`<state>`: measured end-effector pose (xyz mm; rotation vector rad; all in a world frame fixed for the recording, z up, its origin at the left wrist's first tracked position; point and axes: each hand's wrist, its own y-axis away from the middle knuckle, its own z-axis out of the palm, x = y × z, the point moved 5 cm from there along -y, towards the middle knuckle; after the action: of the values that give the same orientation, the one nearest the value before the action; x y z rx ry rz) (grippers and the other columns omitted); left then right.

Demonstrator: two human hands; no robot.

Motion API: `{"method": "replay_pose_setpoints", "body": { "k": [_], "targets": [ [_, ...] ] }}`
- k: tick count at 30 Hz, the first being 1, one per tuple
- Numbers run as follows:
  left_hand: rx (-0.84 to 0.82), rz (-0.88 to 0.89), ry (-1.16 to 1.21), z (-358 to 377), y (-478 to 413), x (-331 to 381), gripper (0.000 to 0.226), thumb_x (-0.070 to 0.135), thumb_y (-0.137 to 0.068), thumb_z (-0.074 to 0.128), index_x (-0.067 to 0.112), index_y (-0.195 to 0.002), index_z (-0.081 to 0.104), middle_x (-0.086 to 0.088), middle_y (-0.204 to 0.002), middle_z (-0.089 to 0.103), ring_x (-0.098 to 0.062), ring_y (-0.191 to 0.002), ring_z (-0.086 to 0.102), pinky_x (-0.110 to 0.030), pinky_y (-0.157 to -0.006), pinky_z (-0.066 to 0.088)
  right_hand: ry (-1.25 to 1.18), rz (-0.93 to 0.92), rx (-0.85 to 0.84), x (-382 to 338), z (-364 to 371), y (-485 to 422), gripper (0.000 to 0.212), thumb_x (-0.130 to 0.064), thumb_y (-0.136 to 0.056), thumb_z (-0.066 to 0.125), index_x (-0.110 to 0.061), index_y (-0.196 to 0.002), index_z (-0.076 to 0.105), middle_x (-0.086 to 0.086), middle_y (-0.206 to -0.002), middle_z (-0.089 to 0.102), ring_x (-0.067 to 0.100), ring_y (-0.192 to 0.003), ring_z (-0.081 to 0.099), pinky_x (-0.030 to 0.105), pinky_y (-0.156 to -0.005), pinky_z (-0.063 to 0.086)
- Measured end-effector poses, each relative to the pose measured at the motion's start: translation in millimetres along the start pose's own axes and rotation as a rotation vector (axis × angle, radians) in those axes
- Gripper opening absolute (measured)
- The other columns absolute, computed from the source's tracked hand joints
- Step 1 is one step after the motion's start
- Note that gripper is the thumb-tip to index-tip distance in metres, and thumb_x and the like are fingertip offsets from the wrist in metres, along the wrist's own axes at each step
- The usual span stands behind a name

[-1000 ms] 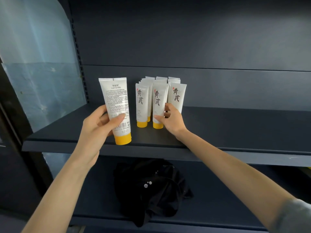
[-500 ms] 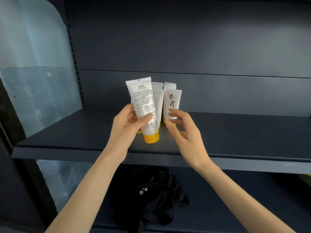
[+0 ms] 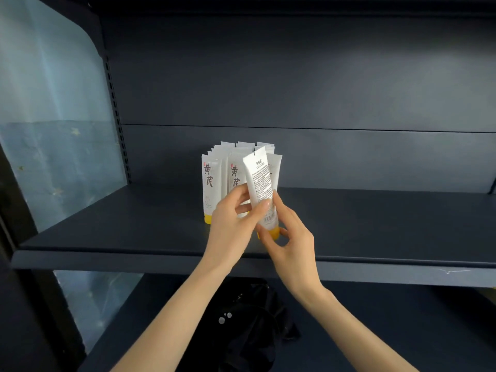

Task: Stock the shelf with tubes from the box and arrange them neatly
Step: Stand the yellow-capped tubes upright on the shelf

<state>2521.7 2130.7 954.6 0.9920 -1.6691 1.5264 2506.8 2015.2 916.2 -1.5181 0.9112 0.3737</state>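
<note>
**A:** Where is the tube point(image 3: 259, 183) the person is stocking?

**B:** Just in front of the standing tubes point(image 3: 212, 183). It is tilted, with its sealed end leaning left, its printed back towards the camera and its yellow cap point(image 3: 274, 233) at the bottom.

**A:** And the hands?

**B:** Both hold it. The left hand point(image 3: 230, 224) pinches its body between thumb and fingers. The right hand point(image 3: 291, 237) curls round the cap end, with the forefinger laid along the tube's edge.

**A:** How do the standing tubes sit?

**B:** They stand upright on their caps in close rows on the shelf point(image 3: 134, 218), fronts showing dark characters.

**A:** Anything else?

**B:** A black cloth bundle point(image 3: 249, 323) lies on the shelf below the standing tubes.
</note>
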Motion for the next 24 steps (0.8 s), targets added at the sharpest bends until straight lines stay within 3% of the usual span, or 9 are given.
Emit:
{"method": "replay_pose_setpoints", "body": {
  "k": [4, 7, 10, 12, 14, 15, 17, 19, 24],
  "targets": [
    [-0.099, 0.04, 0.01, 9, 7, 6, 0.038, 0.02, -0.093, 0.057, 0.019, -0.131, 0.054, 0.011, -0.117, 0.065, 0.002, -0.104, 0.062, -0.006, -0.075, 0.047, 0.025, 0.059, 0.025, 4, -7, -9, 0.055, -0.02, -0.087, 0.065, -0.038, -0.135, 0.046, -0.019, -0.119, 0.063, 0.002, -0.106, 0.061, 0.025, -0.087, 0.052],
    [-0.178, 0.04, 0.021, 14, 9, 8, 0.042, 0.025, -0.096, 0.052, 0.025, -0.138, 0.046, 0.014, -0.122, 0.062, 0.006, -0.109, 0.057, -0.004, -0.079, 0.043, 0.016, 0.062, 0.021, 1, -11, -17, 0.049, -0.024, -0.086, 0.066, -0.039, -0.13, 0.051, -0.023, -0.112, 0.064, 0.002, -0.101, 0.063, 0.028, -0.085, 0.053],
    [-0.263, 0.02, -0.025, 14, 10, 9, 0.047, 0.038, -0.096, 0.045, 0.038, -0.142, 0.037, 0.021, -0.126, 0.057, 0.013, -0.114, 0.05, -0.003, -0.083, 0.04, -0.03, 0.08, -0.018, 1, -13, -26, 0.038, -0.023, -0.086, 0.066, -0.033, -0.122, 0.056, -0.013, -0.107, 0.067, 0.012, -0.092, 0.066, 0.033, -0.079, 0.056],
    [-0.309, 0.008, -0.127, 12, 12, 7, 0.046, 0.048, -0.094, 0.041, 0.052, -0.138, 0.029, 0.036, -0.12, 0.051, 0.027, -0.11, 0.041, 0.005, -0.081, 0.033, -0.116, 0.139, -0.06, 6, -14, -33, 0.03, -0.02, -0.087, 0.066, -0.029, -0.115, 0.058, -0.007, -0.097, 0.069, 0.02, -0.082, 0.068, 0.031, -0.07, 0.058],
    [-0.32, 0.061, -0.366, 4, 16, 7, 0.044, 0.054, -0.094, 0.035, 0.056, -0.136, 0.022, 0.051, -0.115, 0.036, 0.038, -0.106, 0.028, 0.011, -0.081, 0.022, -0.165, 0.188, -0.096, 13, -14, -40, 0.028, -0.015, -0.088, 0.065, -0.027, -0.113, 0.059, -0.007, -0.098, 0.069, 0.016, -0.084, 0.069, 0.027, -0.068, 0.058],
    [-0.31, 0.109, -0.53, -1, 17, 5, 0.051, 0.058, -0.093, 0.03, 0.049, -0.142, 0.02, 0.047, -0.126, 0.033, 0.033, -0.115, 0.025, 0.008, -0.091, 0.02, -0.166, 0.206, -0.108, 17, -16, -45, 0.028, -0.013, -0.088, 0.065, -0.025, -0.113, 0.059, -0.007, -0.102, 0.068, 0.012, -0.088, 0.069, 0.026, -0.072, 0.058],
    [-0.276, 0.167, -0.889, -17, 18, -5, 0.072, 0.065, -0.088, 0.015, 0.032, -0.151, 0.009, 0.019, -0.155, 0.02, 0.004, -0.14, 0.017, -0.019, -0.114, 0.017, -0.182, 0.26, -0.14, 28, -18, -53, 0.027, -0.013, -0.089, 0.064, -0.024, -0.112, 0.058, -0.004, -0.109, 0.067, 0.011, -0.096, 0.067, 0.026, -0.079, 0.057],
    [-0.277, 0.135, -1.094, -33, 20, -16, 0.081, 0.068, -0.083, 0.004, 0.027, -0.152, 0.003, 0.007, -0.16, 0.007, -0.009, -0.146, 0.008, -0.038, -0.119, 0.01, -0.264, 0.349, -0.184, 41, -19, -58, 0.026, -0.013, -0.089, 0.063, -0.02, -0.113, 0.058, 0.001, -0.113, 0.067, 0.016, -0.103, 0.066, 0.033, -0.083, 0.057],
    [-0.267, 0.058, -1.209, -66, 30, -33, 0.082, 0.068, -0.081, 0.0, 0.027, -0.152, 0.003, 0.007, -0.16, 0.002, -0.012, -0.146, 0.006, -0.04, -0.12, 0.008, -0.253, 0.445, -0.267, 62, -15, -60, 0.041, -0.006, -0.09, 0.061, -0.01, -0.129, 0.051, 0.007, -0.125, 0.061, 0.021, -0.113, 0.061, 0.039, -0.088, 0.055]
  ]
}}
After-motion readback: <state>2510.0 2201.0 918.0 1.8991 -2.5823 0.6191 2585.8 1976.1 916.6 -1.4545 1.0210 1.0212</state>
